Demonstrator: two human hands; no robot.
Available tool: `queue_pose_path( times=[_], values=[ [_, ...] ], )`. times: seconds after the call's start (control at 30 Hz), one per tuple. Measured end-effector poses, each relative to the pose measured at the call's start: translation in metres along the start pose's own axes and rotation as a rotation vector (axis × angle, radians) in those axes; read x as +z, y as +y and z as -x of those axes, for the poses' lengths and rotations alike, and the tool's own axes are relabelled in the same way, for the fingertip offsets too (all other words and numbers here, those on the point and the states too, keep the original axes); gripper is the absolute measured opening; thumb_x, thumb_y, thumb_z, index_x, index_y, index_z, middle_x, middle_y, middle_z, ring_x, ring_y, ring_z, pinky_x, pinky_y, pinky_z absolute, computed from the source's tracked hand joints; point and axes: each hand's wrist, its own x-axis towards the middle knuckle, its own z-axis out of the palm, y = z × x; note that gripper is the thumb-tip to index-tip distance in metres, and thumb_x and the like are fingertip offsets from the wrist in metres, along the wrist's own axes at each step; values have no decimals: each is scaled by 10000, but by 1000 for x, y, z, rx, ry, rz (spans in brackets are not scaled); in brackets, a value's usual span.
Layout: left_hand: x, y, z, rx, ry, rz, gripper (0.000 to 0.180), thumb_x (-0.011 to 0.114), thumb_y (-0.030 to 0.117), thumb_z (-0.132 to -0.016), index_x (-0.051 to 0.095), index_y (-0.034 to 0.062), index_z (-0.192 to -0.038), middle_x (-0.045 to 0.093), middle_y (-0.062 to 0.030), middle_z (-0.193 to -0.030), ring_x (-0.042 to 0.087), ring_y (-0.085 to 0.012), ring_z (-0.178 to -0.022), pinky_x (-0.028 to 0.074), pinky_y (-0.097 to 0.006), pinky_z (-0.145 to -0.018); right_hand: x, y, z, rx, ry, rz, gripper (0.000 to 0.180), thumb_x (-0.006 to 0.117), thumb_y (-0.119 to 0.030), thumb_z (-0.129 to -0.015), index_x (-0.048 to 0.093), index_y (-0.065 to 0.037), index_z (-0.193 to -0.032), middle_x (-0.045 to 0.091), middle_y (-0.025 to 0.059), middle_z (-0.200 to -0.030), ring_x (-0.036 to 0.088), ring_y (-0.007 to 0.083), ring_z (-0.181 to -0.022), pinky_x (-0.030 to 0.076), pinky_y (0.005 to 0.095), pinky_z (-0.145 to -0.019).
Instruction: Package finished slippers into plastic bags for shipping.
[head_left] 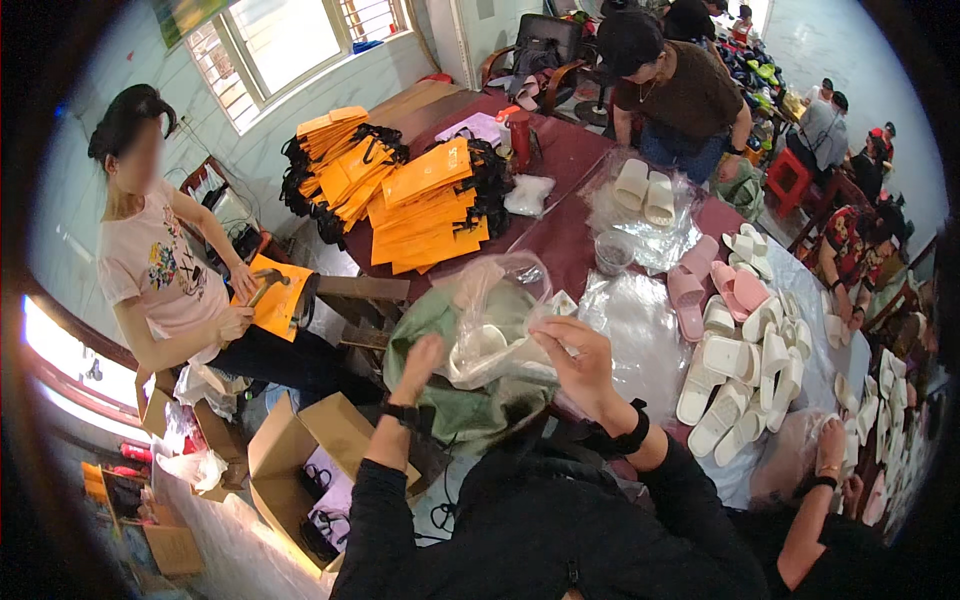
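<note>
Black sleeves (520, 530) lowest in the head view, rising to both hands. Left hand (418, 362) pressed flat, fingers loose, on green cloth (440, 330) beside the clear plastic bag (490, 320). Right hand (570, 350) pinching the bag's edge, bag lifted over the dark red table (560, 160). White slippers (740, 375) near, to the right; pink slippers (715, 285) beyond. Orange bags (420, 200) stacked farther back. Cardboard box (300, 450) lower left.
</note>
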Motion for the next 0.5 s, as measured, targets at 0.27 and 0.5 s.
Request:
queue_pose_path(
  times=[0.27,0.5],
  values=[
    [11,-170,-4,-400,-362,-885,680,566,282,-841,220,86,-1393,189,-170,-1445,472,-368,-1135,431,-417,-909,73,38,14,-82,-276,131,123,605,-121,-794,652,-32,-864,649,108,-901,613,291,-787,482,340,-664],
    [-41,-185,1,-886,-391,-1268,524,496,352,-865,360,199,-1347,325,-49,-1411,510,-238,-1113,416,-473,-752,114,53,1,186,-181,-131,141,603,-79,-817,644,-8,-930,651,105,-906,628,197,-795,478,291,-689]
  ],
)
